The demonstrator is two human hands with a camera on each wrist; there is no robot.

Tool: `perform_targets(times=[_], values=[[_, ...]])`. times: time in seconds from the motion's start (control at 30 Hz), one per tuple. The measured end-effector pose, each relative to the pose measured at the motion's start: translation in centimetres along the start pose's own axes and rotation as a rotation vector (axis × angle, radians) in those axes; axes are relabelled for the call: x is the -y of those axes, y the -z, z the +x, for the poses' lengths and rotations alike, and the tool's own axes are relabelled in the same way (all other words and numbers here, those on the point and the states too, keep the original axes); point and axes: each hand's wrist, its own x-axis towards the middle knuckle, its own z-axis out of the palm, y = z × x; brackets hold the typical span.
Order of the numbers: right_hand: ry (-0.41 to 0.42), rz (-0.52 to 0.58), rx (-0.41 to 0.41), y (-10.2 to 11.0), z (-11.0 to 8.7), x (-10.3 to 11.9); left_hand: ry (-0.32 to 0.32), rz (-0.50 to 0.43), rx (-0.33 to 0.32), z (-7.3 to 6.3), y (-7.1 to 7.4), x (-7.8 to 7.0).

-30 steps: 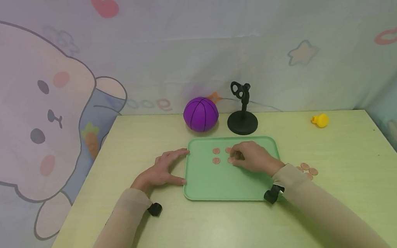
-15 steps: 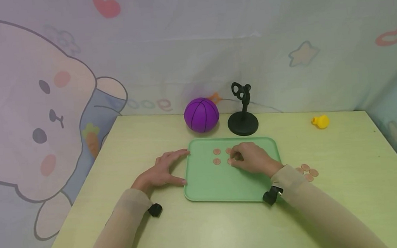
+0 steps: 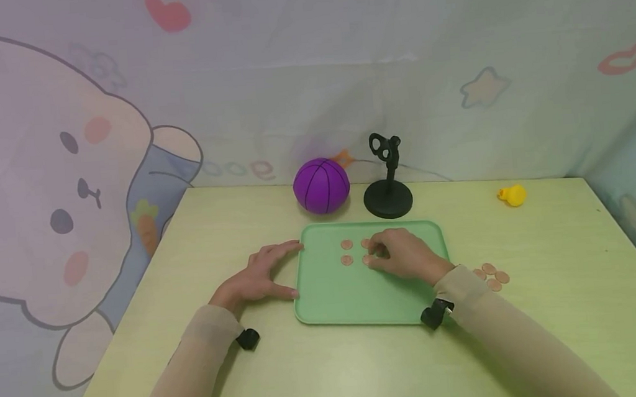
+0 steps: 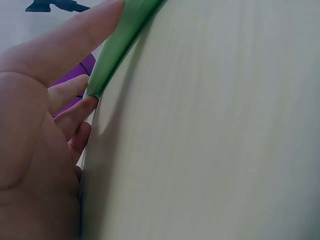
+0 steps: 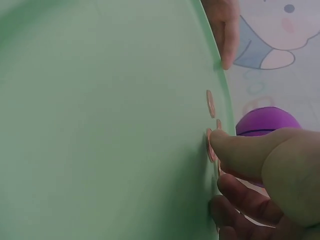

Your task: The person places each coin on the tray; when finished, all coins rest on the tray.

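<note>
A green tray (image 3: 331, 297) lies on the table, with copper coins in two short rows near its far middle. My left hand (image 3: 254, 278) rests at the tray's left rim, fingers and thumb spread and extended, touching the edge. In the left wrist view, those fingers (image 4: 75, 115) meet the green rim. My right hand (image 3: 406, 254) is over the tray. Its thumb presses the near right coin (image 5: 210, 145), which lies flat, while the other fingers are bent and apart from the thumb. The far right coin (image 3: 365, 243) is partly hidden by the fingers.
Several loose coins (image 3: 492, 275) lie on the table right of the tray, partly behind the right sleeve. A purple ball (image 3: 321, 186) and a black stand (image 3: 388, 198) are behind the tray. A small yellow object (image 3: 514, 195) sits at the back right.
The near right coin has slid slightly left under my right thumb, and the right hand has shifted a little with it. My left hand stays at the rim.
</note>
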Motion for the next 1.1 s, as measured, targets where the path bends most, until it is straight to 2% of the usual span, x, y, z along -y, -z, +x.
perform_targets(times=[0.13,0.33,0.7,0.9,1.1], values=[[-0.016,0.003,-0.005,0.7,-0.3,-0.7,0.010,-0.014,0.002,-0.1,0.0,-0.1],[0.003,0.037,-0.035,2.3,-1.3,-2.3,0.032,-0.021,0.005,-0.2,0.0,-0.4],[-0.012,0.064,-0.045,5.8,-4.2,-5.4,0.041,-0.025,0.001,0.1,-0.1,-0.2],[-0.018,0.047,-0.029,7.5,-6.2,-7.6,0.026,-0.016,0.009,0.1,0.0,-0.3],[-0.057,0.052,0.043,8.7,-8.0,-9.3,-0.001,-0.005,0.004,-0.1,0.0,-0.6]])
